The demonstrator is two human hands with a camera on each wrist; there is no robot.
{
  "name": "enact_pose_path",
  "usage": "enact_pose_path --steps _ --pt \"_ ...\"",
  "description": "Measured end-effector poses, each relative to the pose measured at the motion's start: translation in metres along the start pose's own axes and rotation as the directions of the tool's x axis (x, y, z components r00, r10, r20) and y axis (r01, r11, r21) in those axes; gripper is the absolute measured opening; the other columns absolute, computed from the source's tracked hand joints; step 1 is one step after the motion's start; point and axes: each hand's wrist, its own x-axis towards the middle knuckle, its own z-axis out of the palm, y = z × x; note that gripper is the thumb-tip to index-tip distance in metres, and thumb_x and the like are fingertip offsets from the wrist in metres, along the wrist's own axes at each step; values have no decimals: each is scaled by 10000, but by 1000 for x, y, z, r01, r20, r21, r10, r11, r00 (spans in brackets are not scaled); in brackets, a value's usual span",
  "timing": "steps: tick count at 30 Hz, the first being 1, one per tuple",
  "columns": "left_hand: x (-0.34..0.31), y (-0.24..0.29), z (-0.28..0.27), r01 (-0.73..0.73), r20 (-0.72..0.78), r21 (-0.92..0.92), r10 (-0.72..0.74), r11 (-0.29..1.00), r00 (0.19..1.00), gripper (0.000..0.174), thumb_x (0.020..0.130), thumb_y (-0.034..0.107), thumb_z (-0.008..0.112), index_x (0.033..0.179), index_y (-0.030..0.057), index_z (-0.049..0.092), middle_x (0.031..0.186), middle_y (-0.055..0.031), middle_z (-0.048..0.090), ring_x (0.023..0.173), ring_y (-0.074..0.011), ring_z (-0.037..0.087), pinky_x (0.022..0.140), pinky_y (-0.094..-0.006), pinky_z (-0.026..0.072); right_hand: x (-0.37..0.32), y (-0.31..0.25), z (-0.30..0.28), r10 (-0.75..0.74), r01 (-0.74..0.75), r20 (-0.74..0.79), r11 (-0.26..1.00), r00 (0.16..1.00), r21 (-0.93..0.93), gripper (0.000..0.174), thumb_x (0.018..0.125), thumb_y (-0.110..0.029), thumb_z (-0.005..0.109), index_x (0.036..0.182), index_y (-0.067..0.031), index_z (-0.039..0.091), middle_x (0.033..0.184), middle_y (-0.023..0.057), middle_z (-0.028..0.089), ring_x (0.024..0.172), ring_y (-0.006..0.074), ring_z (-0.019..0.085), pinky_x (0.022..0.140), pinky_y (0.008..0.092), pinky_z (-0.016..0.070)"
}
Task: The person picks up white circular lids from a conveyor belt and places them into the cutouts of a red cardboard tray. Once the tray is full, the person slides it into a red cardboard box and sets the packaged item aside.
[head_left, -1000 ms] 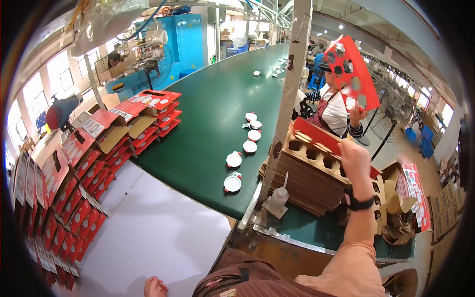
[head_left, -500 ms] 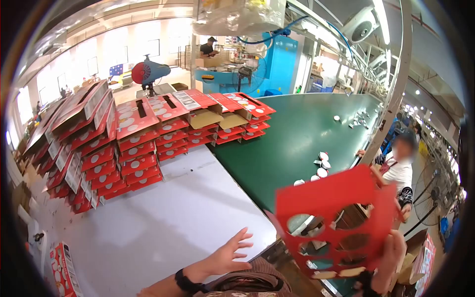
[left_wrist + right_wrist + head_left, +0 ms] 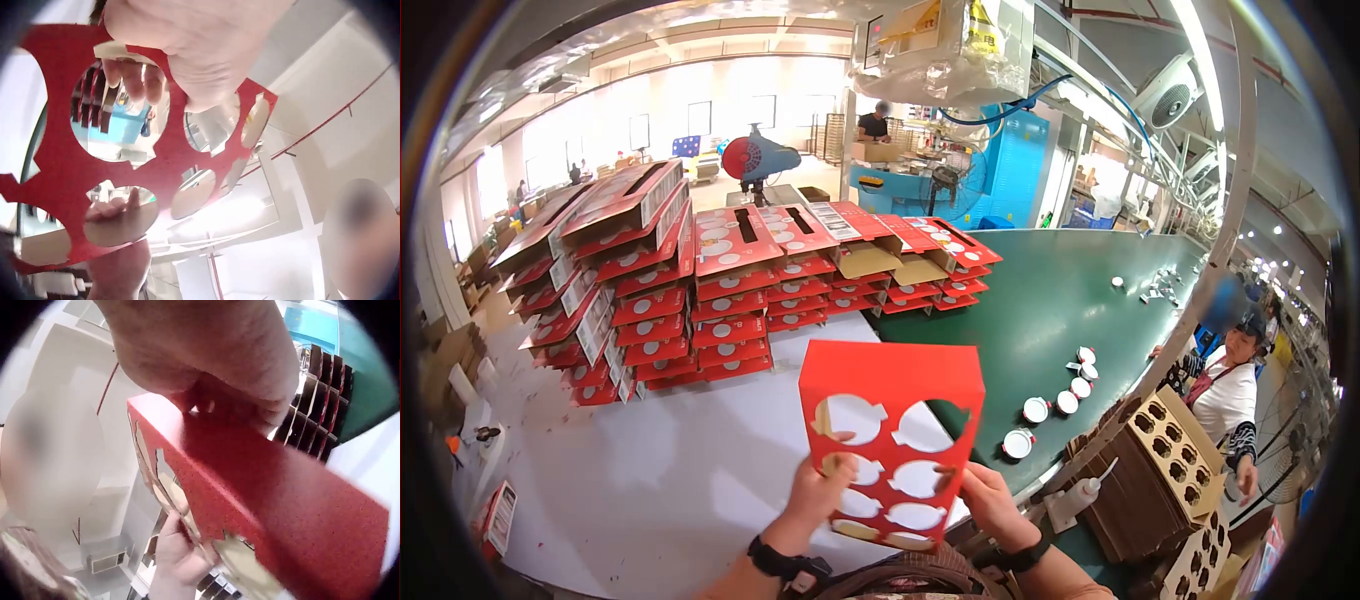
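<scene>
A red cardboard carton with rows of round cut-outs stands raised over the near end of the white table, opened into a box shape. My left hand grips its left side, fingers reaching through a cut-out in the left wrist view, where the carton fills much of the picture. On the opposite edge, my right hand holds the carton. The right wrist view shows the plain red side of the carton beneath my right hand, with my left hand beyond.
Stacked red cartons line the far and left parts of the white table. Several round white lids lie on the green belt. At right are a white bottle, brown cardboard inserts and another person.
My right hand has brought the carton from above the brown inserts leftward to the white table. My left hand, empty before, now grips it too. The other person's raised red sheet is gone from view.
</scene>
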Motion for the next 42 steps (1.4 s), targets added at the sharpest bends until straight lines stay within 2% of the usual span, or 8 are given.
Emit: enact_pose_path --steps 6,13,18,22,27,34,40,42 --pt "17 70 -65 255 -55 566 -272 784 961 281 829 151 608 1065 -1 592 753 -33 608 671 -101 573 598 -276 476 59 64 -79 -419 223 -167 732 892 -644 318 863 -166 627 1122 17 596 992 125 631 938 209 596 817 311 476" --pt "32 39 -92 476 -32 705 -646 526 762 378 791 191 632 1078 -49 572 731 -57 598 595 -128 584 577 -270 491 65 55 -159 -271 -518 -736 563 620 -644 532 765 -288 651 1140 76 548 1109 283 573 1070 397 546 912 427 441" --pt "41 -48 -107 468 16 767 -741 440 671 482 764 270 679 1096 -64 579 793 -128 643 614 -163 623 611 -317 515 98 88 -221 -259 -663 -890 596 376 -453 711 758 -460 669 1203 71 511 1188 272 552 1120 388 533 939 418 432" --pt "49 -77 -96 94 101 939 -529 330 842 582 715 347 692 1104 -73 585 970 -220 647 872 -320 631 808 -373 493 108 75 -227 78 -817 -844 313 530 -485 674 647 -533 740 1045 3 646 1173 224 580 1071 362 572 899 421 472" --pt "32 -100 -88 -110 135 962 -86 251 987 507 730 184 699 1160 -35 542 1141 -207 546 1033 -344 538 895 -413 443 93 85 -212 41 -629 -678 421 734 -654 768 588 -305 821 1235 -32 509 1093 220 617 1036 331 600 880 393 480" --pt "16 -68 -6 54 174 638 -212 768 962 502 747 50 673 1226 32 524 1120 -148 550 1011 -247 572 819 -337 502 79 48 -119 27 -274 -409 783 912 -559 898 672 -123 728 1424 -78 240 1010 193 628 910 312 628 798 368 493" --pt "21 -33 50 -271 442 522 15 809 897 559 780 -7 643 1306 50 460 1210 -111 522 1062 -192 561 822 -275 490 49 3 -17 -2 112 172 765 985 -634 977 706 -20 744 1473 -105 144 945 136 626 868 233 608 797 328 481" --pt "13 -34 45 -39 435 415 -160 909 886 524 793 -16 627 1289 46 469 1219 -87 526 1087 -165 547 853 -274 473 41 -1 -2 -142 246 214 753 966 -610 960 688 14 730 1459 -77 164 915 163 631 871 290 620 768 351 491"
